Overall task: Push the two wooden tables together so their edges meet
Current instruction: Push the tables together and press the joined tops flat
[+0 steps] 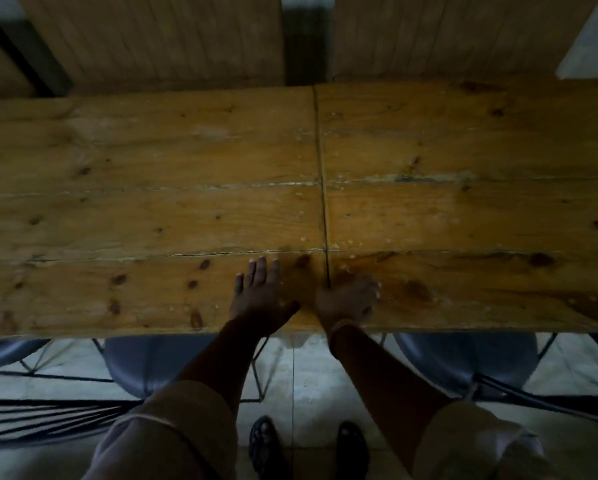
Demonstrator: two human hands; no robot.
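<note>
Wooden tables [152, 188] abutting, planks run left-right | left hand [261, 296] flat | right hand [347, 299] blurred, unclear

left table [134, 188] | right table [463, 188] | edges met at a thin seam | left hand [261, 296] flat on left table | right hand [347, 299] on right

Right hand [347, 299] motion-blurred.

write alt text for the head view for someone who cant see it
Two wooden tables, left table and right table, sit edge to edge with a thin dark seam between them. The left hand lies flat by the seam; the right hand, blurred, rests on the right table. Chairs sit below.
</note>
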